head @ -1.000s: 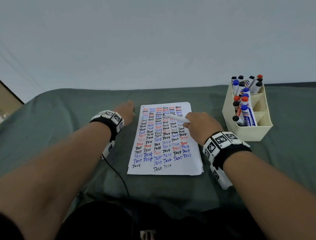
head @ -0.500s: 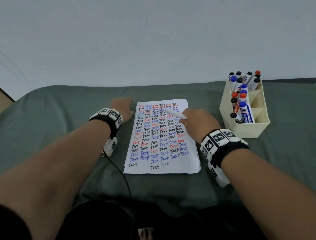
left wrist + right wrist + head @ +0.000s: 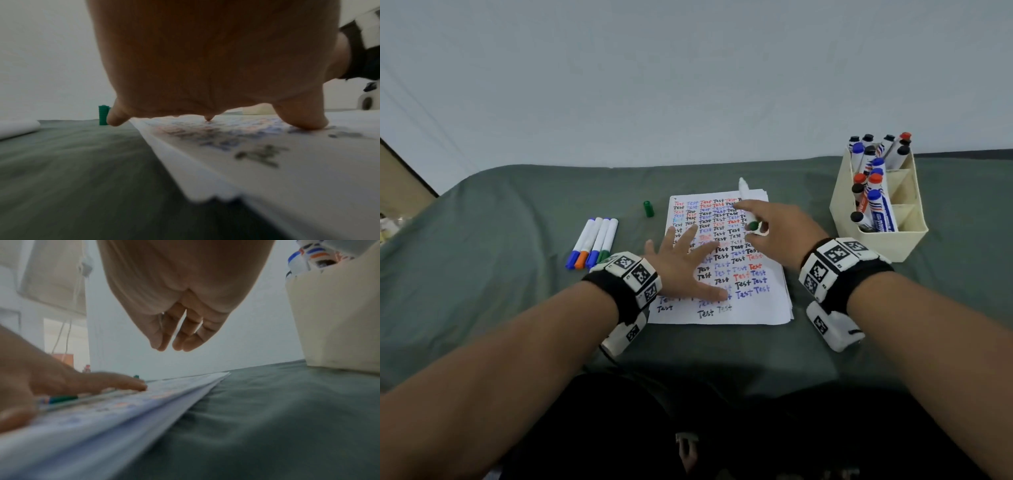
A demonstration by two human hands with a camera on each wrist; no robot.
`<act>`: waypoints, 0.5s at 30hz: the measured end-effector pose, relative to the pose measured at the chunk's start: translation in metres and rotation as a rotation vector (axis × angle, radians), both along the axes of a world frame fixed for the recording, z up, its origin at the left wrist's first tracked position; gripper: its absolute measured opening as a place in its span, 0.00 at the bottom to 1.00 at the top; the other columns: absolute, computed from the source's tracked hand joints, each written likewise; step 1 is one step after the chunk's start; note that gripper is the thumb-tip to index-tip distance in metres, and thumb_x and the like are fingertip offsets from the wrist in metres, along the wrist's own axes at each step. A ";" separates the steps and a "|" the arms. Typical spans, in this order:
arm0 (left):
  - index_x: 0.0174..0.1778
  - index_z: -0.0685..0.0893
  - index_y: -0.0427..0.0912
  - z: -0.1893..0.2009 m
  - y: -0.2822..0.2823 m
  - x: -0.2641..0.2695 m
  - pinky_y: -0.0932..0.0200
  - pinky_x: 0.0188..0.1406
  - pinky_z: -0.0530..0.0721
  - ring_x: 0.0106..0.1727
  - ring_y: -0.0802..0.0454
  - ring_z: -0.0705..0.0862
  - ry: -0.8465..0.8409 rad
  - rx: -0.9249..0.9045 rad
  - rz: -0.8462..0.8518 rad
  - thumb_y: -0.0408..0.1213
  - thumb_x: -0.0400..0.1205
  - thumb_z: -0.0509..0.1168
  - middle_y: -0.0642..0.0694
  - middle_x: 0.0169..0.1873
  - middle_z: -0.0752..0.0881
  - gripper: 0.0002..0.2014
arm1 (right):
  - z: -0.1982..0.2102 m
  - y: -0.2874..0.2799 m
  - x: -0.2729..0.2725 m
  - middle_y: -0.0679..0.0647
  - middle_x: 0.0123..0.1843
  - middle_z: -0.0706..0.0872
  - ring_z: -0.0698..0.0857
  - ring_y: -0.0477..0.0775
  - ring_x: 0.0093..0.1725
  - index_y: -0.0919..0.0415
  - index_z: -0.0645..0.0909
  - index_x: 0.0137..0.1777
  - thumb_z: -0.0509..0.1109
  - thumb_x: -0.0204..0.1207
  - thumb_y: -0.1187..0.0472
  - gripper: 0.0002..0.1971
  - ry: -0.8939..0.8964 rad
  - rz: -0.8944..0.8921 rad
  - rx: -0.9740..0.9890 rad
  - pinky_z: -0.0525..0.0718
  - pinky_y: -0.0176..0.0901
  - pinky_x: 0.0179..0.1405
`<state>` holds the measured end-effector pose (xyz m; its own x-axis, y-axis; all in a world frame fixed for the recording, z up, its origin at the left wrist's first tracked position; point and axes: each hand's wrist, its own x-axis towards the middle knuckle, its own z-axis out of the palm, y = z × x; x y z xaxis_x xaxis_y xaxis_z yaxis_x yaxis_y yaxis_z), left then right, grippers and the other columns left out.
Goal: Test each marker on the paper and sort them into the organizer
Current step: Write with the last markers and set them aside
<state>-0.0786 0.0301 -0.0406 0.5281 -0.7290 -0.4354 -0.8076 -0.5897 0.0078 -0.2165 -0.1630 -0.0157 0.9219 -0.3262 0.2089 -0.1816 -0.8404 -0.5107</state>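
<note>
My left hand (image 3: 685, 263) lies flat on the paper (image 3: 756, 310), fingers spread over the rows of "Test" words; the left wrist view shows its fingertips (image 3: 304, 123) pressing the sheet (image 3: 308, 178). My right hand (image 3: 774, 221) holds a white marker with a green end (image 3: 747, 205) over the sheet's upper right, its tip pointing away from me. The right wrist view shows only loosely curled fingers (image 3: 180, 337) and hides the marker. A green cap (image 3: 649, 209) stands on the cloth left of the sheet. The cream organizer (image 3: 887, 245) at the right holds several capped markers.
Several white markers (image 3: 594, 243) with blue, orange and green caps lie side by side on the green cloth, left of the paper. The organizer's wall (image 3: 339, 321) rises close to my right hand. A wall stands behind the table.
My left hand has moved from the cloth beside the sheet onto the paper and now lies flat. The marker in my right hand has turned so its tip points away.
</note>
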 end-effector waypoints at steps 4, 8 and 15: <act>0.77 0.30 0.80 -0.005 0.005 -0.003 0.19 0.77 0.38 0.86 0.40 0.29 0.063 0.022 0.015 0.93 0.52 0.52 0.58 0.85 0.27 0.60 | 0.003 0.008 -0.011 0.40 0.39 0.89 0.84 0.36 0.35 0.42 0.86 0.65 0.74 0.83 0.56 0.13 -0.224 -0.006 0.420 0.81 0.27 0.39; 0.76 0.29 0.81 -0.005 0.005 -0.003 0.18 0.76 0.37 0.86 0.39 0.27 0.082 0.038 0.021 0.93 0.52 0.52 0.58 0.84 0.26 0.60 | -0.004 0.017 -0.029 0.51 0.33 0.82 0.79 0.49 0.30 0.57 0.87 0.49 0.71 0.85 0.53 0.09 -0.465 -0.199 1.185 0.82 0.40 0.30; 0.76 0.27 0.80 -0.001 0.005 -0.007 0.17 0.76 0.35 0.85 0.39 0.25 0.098 0.062 0.024 0.93 0.52 0.51 0.57 0.83 0.23 0.61 | -0.041 0.022 -0.048 0.58 0.37 0.88 0.82 0.51 0.31 0.61 0.78 0.47 0.75 0.79 0.71 0.08 -0.450 -0.247 1.452 0.85 0.37 0.30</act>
